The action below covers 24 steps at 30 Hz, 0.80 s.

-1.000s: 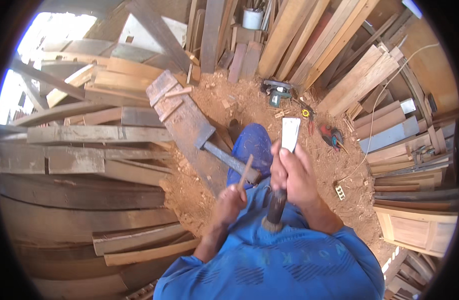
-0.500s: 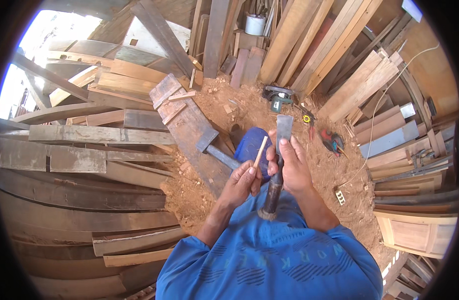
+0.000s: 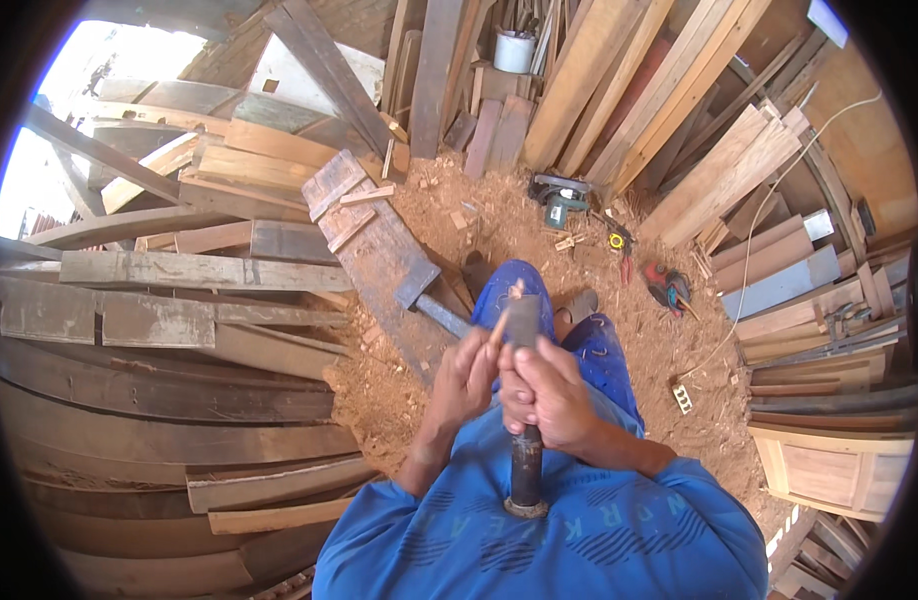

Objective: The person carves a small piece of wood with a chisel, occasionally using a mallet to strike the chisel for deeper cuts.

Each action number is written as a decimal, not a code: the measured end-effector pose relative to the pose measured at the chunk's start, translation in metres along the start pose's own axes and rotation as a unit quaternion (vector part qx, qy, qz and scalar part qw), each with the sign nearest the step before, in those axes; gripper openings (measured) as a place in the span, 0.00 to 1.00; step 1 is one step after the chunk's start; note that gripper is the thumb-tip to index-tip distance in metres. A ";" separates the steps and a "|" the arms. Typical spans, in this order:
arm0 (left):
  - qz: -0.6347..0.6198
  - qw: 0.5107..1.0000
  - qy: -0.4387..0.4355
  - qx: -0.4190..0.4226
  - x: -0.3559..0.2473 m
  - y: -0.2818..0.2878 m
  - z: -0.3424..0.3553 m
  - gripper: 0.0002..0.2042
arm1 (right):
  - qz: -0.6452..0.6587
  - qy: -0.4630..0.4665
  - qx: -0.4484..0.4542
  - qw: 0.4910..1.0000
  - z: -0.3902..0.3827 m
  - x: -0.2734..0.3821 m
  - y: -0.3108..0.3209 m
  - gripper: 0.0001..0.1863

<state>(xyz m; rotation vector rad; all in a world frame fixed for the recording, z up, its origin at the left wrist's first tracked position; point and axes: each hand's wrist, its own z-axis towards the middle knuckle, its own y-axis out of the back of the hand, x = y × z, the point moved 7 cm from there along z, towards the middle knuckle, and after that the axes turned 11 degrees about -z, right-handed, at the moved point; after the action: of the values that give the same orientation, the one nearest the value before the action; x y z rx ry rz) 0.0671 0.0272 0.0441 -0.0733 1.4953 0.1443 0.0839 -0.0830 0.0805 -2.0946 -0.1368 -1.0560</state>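
Note:
My right hand [image 3: 551,392] is wrapped around a wide chisel [image 3: 526,465], held upright in front of my chest. Its broad grey blade points away from me, and the dark handle's end is against or close to my blue shirt. Pinched in my left hand [image 3: 463,380] is a thin wooden stick [image 3: 500,327], slightly blurred. The stick lies along the left edge of the blade; whether they touch I cannot tell. Pale curled shavings [image 3: 519,290] show at the blade's tip, over my blue-clad knee. A hammer [image 3: 417,284] rests on a wooden plank [image 3: 384,250] to the left.
Sawdust and chips cover the floor [image 3: 449,200]. Beyond my knees sit a green power tool [image 3: 559,205], a yellow tape measure [image 3: 616,241] and a red-and-black tool [image 3: 667,288]. A power strip [image 3: 682,399] lies at right. Stacked boards [image 3: 179,370] crowd both sides.
The chisel and my right hand have moved left and closer to my body. My left hand has shifted slightly left and down, bringing the stick beside the blade. Shavings now show at the tip.

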 end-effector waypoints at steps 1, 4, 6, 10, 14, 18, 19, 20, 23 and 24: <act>0.017 1.000 0.003 0.020 -0.002 -0.003 -0.008 0.08 | -0.005 0.031 -0.008 0.999 -0.005 0.011 0.004 0.10; -0.032 0.999 0.013 0.037 0.015 -0.014 -0.038 0.08 | -0.006 0.058 -0.039 0.998 -0.016 0.028 0.011 0.10; -0.044 0.996 0.076 -0.015 0.036 -0.001 -0.042 0.08 | -0.003 0.038 -0.056 0.998 -0.013 0.022 0.023 0.10; -0.038 0.993 0.052 -0.095 0.039 0.017 -0.014 0.09 | 0.074 -0.042 -0.024 0.996 0.000 0.002 0.014 0.09; 0.032 0.994 -0.065 -0.076 0.007 0.007 0.009 0.06 | 0.028 -0.041 0.031 0.998 0.010 -0.008 -0.007 0.09; 0.118 0.988 -0.098 -0.025 -0.012 -0.006 -0.007 0.04 | 0.008 0.002 -0.004 1.000 -0.005 0.006 0.002 0.09; 0.147 0.984 -0.101 -0.008 -0.013 -0.009 -0.016 0.04 | -0.001 0.034 -0.020 0.999 -0.012 0.015 0.007 0.09; 0.111 0.990 -0.083 0.013 -0.010 -0.013 -0.030 0.05 | -0.013 0.069 -0.028 0.997 -0.017 0.028 0.010 0.09; -0.234 0.946 0.220 -0.039 0.067 -0.007 -0.067 0.14 | -0.027 0.070 -0.055 0.996 -0.014 0.036 0.025 0.10; -0.291 0.942 0.158 -0.061 0.066 -0.005 -0.059 0.16 | 0.011 0.060 -0.059 0.996 -0.007 0.034 0.031 0.10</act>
<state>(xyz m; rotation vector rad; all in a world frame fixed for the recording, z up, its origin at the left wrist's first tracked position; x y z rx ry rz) 0.0144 0.0180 -0.0266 -0.6589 1.7193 -0.2653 0.1139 -0.1172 0.0895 -2.1255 0.0089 -1.1994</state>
